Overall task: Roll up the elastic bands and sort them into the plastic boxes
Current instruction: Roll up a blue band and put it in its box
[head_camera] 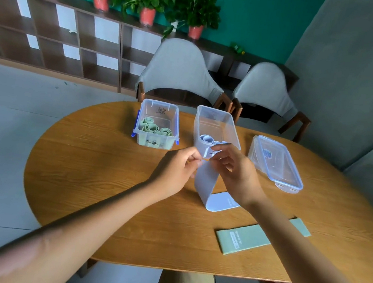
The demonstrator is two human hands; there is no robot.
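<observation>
- The left hand (177,166) and the right hand (234,169) meet at the centre of the frame, each pinching the raised end of the lavender band (206,182) between thumb and fingers; the pinch on both corners keeps the end square, probably so the first turn of the roll starts straight.
- The band rises from the worktop (104,178) to the hands; its free end lies flat on the worktop, just below the right wrist, leaving slack to roll.
- The lavender box (216,126), directly above the hands, is open and holds lavender rolls; the work takes place just in front of it, so the transfer is short.
- The green box (158,123), left of centre, holds green rolls, which shows sorting by colour.
- The lid (277,163) rests at the right, clear of both boxes.
- The green band (253,238) lies flat at lower right, partly under the right forearm, not yet rolled.
</observation>
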